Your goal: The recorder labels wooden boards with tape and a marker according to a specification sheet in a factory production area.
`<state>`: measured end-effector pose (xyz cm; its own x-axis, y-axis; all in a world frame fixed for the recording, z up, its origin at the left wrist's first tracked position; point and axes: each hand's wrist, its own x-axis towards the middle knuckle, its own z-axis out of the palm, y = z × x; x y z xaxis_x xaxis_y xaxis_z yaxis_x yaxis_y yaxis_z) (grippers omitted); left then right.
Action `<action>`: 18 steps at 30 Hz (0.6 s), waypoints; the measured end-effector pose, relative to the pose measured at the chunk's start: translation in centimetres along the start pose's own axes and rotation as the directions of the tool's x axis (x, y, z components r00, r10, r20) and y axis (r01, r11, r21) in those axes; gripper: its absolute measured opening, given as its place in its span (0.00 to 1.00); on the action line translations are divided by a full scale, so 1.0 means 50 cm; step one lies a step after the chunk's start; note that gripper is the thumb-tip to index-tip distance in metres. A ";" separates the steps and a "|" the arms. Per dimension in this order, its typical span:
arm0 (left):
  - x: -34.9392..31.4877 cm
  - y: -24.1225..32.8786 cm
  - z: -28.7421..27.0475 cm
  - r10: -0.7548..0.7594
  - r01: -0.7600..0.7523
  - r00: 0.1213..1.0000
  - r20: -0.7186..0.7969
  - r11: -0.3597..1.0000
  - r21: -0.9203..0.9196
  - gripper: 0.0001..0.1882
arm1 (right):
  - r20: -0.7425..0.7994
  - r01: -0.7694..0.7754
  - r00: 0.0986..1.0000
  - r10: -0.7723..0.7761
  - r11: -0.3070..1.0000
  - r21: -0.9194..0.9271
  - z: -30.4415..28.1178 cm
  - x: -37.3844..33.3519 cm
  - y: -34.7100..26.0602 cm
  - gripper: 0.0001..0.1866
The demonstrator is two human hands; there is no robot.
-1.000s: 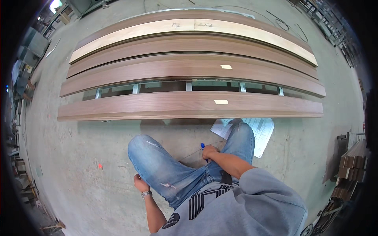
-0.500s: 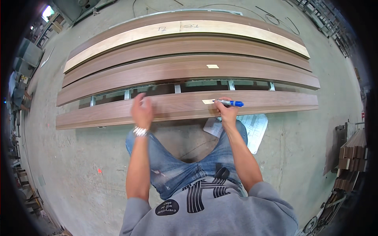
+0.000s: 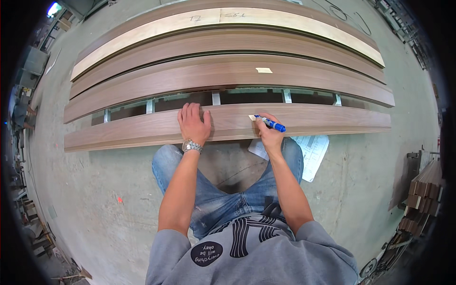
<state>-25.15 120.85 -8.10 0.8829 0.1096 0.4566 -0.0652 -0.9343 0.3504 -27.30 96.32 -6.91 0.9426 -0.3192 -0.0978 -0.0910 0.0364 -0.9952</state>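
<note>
Since half a second ago your left hand [image 3: 194,126] has come down from its blurred hover and now lies on the near board [image 3: 332,117]; a second ago it was down beside your thigh. Your right hand [image 3: 270,135] was in your lap then, pen [image 3: 275,125] already in it; it is now over the same board, much where it was half a second ago.

You have the pen pinched between right thumb and fingers, the hand closed around it, its blue end leaning out to the right of the grip. Its tip points left, at the tape [image 3: 251,118] just beside your fingertips; whether it touches, you cannot tell from this view. Part of the tape is hidden by pen and hand.

Your left hand is palm down, well to the left of the grip, fingers extended and a little apart, with a watch [image 3: 192,146] at the wrist.

Beyond the grip, past a gap crossed by metal bars [image 3: 216,98], lies the next board [image 3: 166,81], bearing another tape [image 3: 264,70]. Farther off is a pale strip [image 3: 285,20] with handwriting. Below and right of the grip, papers [image 3: 313,154] lie on the floor by your right knee [image 3: 293,159].
</note>
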 end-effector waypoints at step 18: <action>0.003 0.002 -0.008 -0.025 0.025 0.999 0.031 1.000 0.006 0.19 | -0.043 0.134 0.989 -0.138 0.987 -0.091 0.017 -0.013 0.005 0.07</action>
<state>-25.19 120.90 -7.66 0.8984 0.1225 0.4218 -0.0402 -0.9333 0.3568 -27.66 97.32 -7.11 0.9314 -0.3617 0.0405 0.0071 -0.0932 -0.9956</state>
